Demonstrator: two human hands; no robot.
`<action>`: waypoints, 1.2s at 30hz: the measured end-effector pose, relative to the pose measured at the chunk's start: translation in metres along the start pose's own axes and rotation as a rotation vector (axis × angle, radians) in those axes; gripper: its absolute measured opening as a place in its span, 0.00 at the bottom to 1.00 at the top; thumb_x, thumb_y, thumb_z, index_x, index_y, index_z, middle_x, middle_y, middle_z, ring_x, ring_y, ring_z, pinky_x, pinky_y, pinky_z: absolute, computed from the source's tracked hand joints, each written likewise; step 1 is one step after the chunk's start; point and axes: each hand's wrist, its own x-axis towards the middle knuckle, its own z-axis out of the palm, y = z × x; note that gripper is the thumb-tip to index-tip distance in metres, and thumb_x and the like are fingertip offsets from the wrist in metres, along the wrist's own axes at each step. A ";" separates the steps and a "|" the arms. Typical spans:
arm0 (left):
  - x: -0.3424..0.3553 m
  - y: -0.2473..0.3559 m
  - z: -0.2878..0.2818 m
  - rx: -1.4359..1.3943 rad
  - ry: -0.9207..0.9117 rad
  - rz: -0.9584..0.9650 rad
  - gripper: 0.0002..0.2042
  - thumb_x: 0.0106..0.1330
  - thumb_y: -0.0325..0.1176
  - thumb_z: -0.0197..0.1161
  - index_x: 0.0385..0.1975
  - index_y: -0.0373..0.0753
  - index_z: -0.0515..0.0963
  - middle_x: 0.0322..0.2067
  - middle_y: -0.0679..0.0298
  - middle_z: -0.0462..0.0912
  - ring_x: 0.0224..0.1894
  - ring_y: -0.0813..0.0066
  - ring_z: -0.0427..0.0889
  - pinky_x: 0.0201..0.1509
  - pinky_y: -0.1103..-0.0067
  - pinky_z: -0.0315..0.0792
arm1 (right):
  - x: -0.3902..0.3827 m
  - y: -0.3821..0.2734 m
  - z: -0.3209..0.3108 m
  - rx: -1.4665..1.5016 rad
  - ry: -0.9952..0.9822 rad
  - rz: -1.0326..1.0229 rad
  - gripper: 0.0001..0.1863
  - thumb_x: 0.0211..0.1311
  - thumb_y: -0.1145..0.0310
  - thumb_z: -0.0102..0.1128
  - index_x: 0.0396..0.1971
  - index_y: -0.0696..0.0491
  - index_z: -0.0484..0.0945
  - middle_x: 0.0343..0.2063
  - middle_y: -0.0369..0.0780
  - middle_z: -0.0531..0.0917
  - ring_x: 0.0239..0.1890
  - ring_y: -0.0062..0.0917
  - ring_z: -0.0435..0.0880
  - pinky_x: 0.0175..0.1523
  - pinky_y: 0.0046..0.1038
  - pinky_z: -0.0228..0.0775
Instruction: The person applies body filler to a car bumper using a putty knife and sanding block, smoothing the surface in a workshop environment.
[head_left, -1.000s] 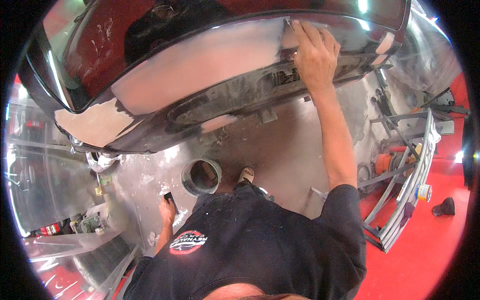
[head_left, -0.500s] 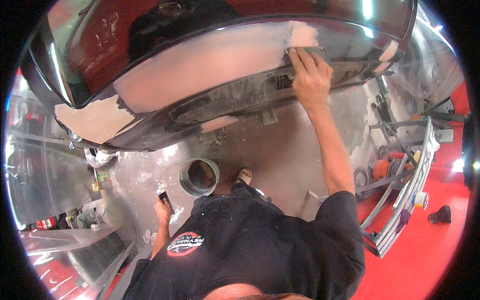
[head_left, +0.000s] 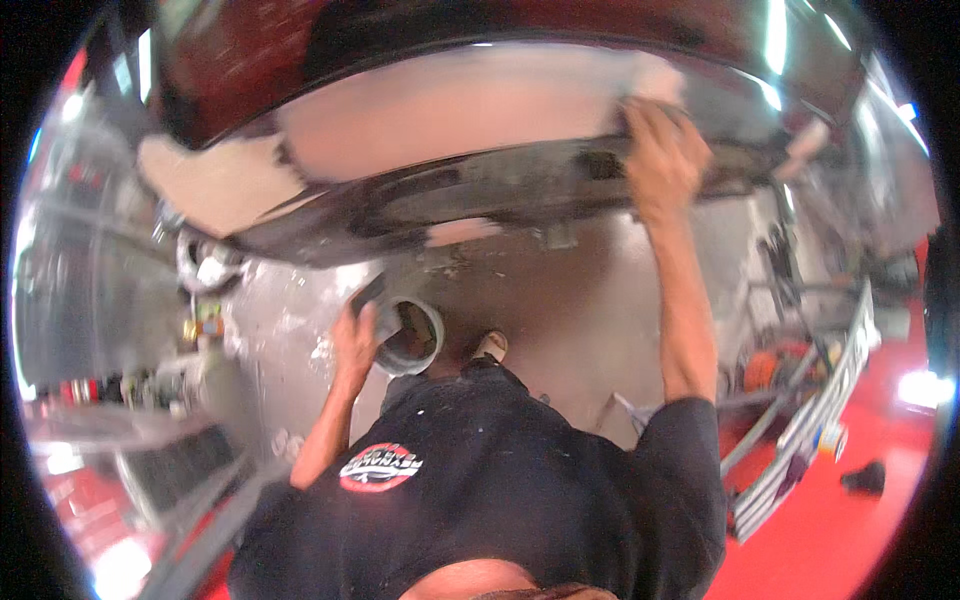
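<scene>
Watching remotely, I note left hand (head_left: 352, 340) clasping a dark block (head_left: 367, 291) near the bucket (head_left: 412, 366); likely light, stiff, best held at its near end. Right hand (head_left: 668, 160), on far bumper (head_left: 450, 115), right: fingers bunched, any tool indiscernible.

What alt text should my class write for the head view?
A bare right hand is at a dark car bumper, by the right end of a pinkish patch; blur hides whether it holds anything. The left hand holds a dark flat object near a bucket.
</scene>
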 end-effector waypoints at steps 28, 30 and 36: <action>0.054 0.190 0.054 -0.730 -0.019 0.172 0.15 0.76 0.35 0.56 0.52 0.30 0.74 0.48 0.58 0.81 0.49 0.67 0.80 0.56 0.69 0.73 | -0.136 -0.130 -0.118 0.894 -0.396 0.391 0.21 0.52 0.84 0.57 0.47 0.54 0.84 0.43 0.42 0.85 0.50 0.40 0.80 0.56 0.36 0.73; 0.060 0.189 0.048 -0.850 0.013 0.238 0.13 0.76 0.31 0.54 0.53 0.29 0.75 0.47 0.60 0.80 0.49 0.72 0.76 0.57 0.74 0.70 | -0.130 -0.110 -0.087 0.870 -0.233 0.537 0.21 0.56 0.82 0.56 0.50 0.55 0.83 0.45 0.43 0.85 0.51 0.42 0.81 0.56 0.36 0.74; 0.042 0.131 0.059 -0.374 -0.173 0.222 0.16 0.75 0.31 0.52 0.57 0.29 0.73 0.51 0.55 0.81 0.52 0.68 0.77 0.60 0.73 0.68 | -0.048 -0.071 -0.015 0.722 0.083 0.864 0.21 0.61 0.82 0.52 0.54 0.61 0.78 0.49 0.51 0.81 0.52 0.46 0.81 0.58 0.41 0.70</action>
